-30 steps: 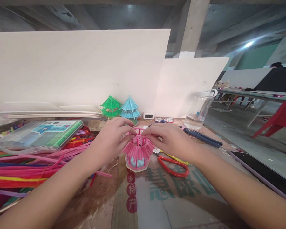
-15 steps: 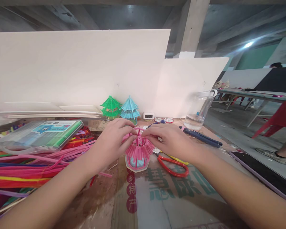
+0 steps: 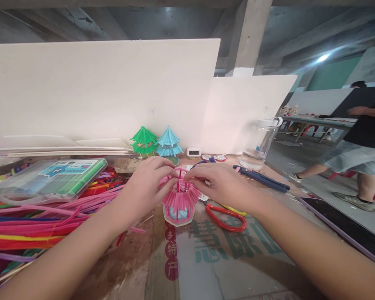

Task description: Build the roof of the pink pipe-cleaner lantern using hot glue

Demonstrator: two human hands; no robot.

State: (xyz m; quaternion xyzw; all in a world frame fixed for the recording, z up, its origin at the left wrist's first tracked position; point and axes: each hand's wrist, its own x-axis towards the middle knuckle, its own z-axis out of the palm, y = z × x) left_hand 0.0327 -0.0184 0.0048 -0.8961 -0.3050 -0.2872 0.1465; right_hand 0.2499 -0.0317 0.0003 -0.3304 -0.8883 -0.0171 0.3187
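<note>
Between my two hands stands a small pink pavilion model (image 3: 180,200), built of fuzzy craft stems, with a fringed roof, upright posts and a pale polygonal base. Something light blue sits inside its lower part. My left hand (image 3: 152,177) is closed at the pavilion's upper left, thumb and fingers pinching at the top ring. From the right, my right hand (image 3: 217,180) pinches the same ring near the posts. The fingers partly cover the top. Just right of the base lie red-handled scissors (image 3: 226,218), close under my right hand.
Green (image 3: 144,141) and blue (image 3: 168,141) pavilion models stand behind, beside a small digital clock (image 3: 193,152). Craft stems (image 3: 34,225) and a plastic case (image 3: 50,177) fill the left. Rightward are pliers (image 3: 264,178), a water jug (image 3: 258,143) and a phone (image 3: 346,229).
Both hands keep their pinch at the top of the pink pavilion, with little visible movement. The view has shifted slightly. A person has walked into view at the far right.
</note>
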